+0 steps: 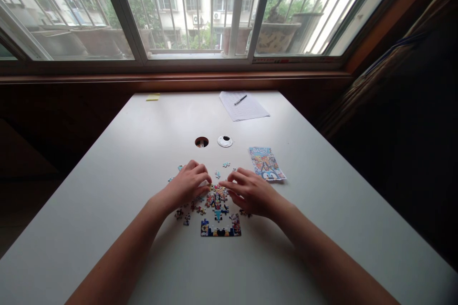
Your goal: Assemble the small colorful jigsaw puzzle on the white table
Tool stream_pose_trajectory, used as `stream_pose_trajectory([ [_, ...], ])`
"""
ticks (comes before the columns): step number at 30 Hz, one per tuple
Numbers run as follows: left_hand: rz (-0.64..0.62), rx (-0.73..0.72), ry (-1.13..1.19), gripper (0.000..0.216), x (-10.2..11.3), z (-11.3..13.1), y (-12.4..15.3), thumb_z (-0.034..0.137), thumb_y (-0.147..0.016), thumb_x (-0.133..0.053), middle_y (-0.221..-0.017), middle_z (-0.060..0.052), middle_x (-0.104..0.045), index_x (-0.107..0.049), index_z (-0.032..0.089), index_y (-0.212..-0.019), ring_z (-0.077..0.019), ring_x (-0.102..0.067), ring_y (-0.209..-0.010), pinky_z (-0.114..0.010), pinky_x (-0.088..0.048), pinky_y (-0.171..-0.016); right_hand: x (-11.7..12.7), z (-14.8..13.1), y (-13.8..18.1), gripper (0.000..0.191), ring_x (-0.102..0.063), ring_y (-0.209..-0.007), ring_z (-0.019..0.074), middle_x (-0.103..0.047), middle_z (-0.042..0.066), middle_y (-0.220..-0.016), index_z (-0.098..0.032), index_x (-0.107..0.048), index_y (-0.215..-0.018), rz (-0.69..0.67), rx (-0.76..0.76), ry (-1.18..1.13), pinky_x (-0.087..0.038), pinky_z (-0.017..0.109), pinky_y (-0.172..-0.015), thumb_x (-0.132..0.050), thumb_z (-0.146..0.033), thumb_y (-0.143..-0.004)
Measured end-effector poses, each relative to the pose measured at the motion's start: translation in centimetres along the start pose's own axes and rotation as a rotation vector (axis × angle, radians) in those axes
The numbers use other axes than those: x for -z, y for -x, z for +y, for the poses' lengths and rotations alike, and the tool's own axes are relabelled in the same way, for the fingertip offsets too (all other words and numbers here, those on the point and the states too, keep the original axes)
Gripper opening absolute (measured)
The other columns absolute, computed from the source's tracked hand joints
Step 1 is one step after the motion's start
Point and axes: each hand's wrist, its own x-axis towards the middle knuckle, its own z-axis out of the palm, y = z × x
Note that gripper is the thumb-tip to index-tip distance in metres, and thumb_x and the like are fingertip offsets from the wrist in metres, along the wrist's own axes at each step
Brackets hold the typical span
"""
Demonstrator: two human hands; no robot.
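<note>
**Small jigsaw part-built at a window desk**

A person's two bare forearms reach across a broad white desk, where a small, brightly coloured cardboard jigsaw puzzle is taking shape. Nearest the viewer lies the finished bottom strip of joined pieces, dark blue with cartoon figures and a straight lower edge. Above it a narrower cluster of joined pieces climbs toward the fingers, so by the look of it well under half the picture is assembled. A scatter of loose pieces lies left of the strip, partly under the left wrist.

The left hand rests palm down, fingers curled together with the tips at the top of the cluster; whether it pinches a piece cannot be told. The right hand lies just beside it, fingers loosely bent and pointing left, tips near those of the left hand over the same spot; nothing is clearly seen held in it.

Just beyond the hands, a few more stray light-blue pieces wait unplaced. To the right lies a colourful printed picture card, apparently the reference image. Farther on are a round cable hole in the desk and its white round cap lying beside it. Near the far edge sit a sheet of white paper with a pen on it and a small yellow sticky-note pad, below a barred window.
</note>
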Motion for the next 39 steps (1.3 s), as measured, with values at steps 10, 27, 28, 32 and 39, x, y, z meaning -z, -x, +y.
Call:
stream_pose_trajectory([
  [10,0.012,-0.024,-0.008,0.013,0.2,0.2,0.0,0.031,-0.093,-0.066,-0.107,-0.006,-0.062,-0.068,0.024,-0.104,-0.0260,-0.046,-0.106,-0.041,-0.045,-0.090,-1.9,-0.5,-0.3,0.036,-0.052,-0.093,0.0217,-0.060,0.007,-0.105,-0.029,-0.060,-0.133,-0.081,0.050,0.049,-0.046,0.036,-0.079,-0.056,-0.030,-0.097],
  [27,0.043,-0.117,0.055,0.022,1.0,-1.0,0.5,0.031,-0.095,-0.062,-0.107,-0.006,-0.065,-0.069,0.026,-0.116,-0.0236,-0.049,-0.105,-0.037,-0.047,-0.089,-1.8,0.3,0.3,0.034,-0.053,-0.088,0.0204,-0.064,0.007,-0.102,-0.026,-0.061,-0.130,0.035,0.058,-0.019,-0.047,0.035,-0.076,-0.055,-0.026,-0.097],
  [28,0.044,-0.109,0.058,0.021,1.2,-1.2,0.5,0.030,-0.096,-0.062,-0.107,-0.006,-0.065,-0.069,0.026,-0.115,-0.0237,-0.049,-0.106,-0.037,-0.047,-0.089,-1.7,0.6,0.6,0.033,-0.054,-0.088,0.0203,-0.064,0.007,-0.101,-0.025,-0.061,-0.129,0.073,0.036,-0.040,-0.047,0.035,-0.076,-0.055,-0.022,-0.096],
  [32,0.047,-0.044,0.044,0.018,2.4,-2.2,1.1,0.028,-0.096,-0.059,-0.106,-0.006,-0.066,-0.071,0.026,-0.110,-0.0237,-0.049,-0.105,-0.037,-0.047,-0.088,-1.4,2.2,1.7,0.028,-0.056,-0.082,0.0198,-0.066,0.005,-0.089,-0.023,-0.067,-0.115,0.291,-0.054,-0.102,-0.049,0.037,-0.075,-0.057,-0.013,-0.092],
  [39,0.082,0.090,-0.001,0.022,4.1,-4.9,2.8,0.035,-0.096,-0.056,-0.105,-0.007,-0.066,-0.073,0.025,-0.106,-0.0245,-0.049,-0.102,-0.039,-0.047,-0.086,-1.0,3.8,2.6,0.022,-0.055,-0.065,0.0159,-0.063,0.003,-0.082,-0.024,-0.073,-0.104,0.664,-0.445,-0.227,-0.050,0.033,-0.065,-0.053,-0.019,-0.094],
])
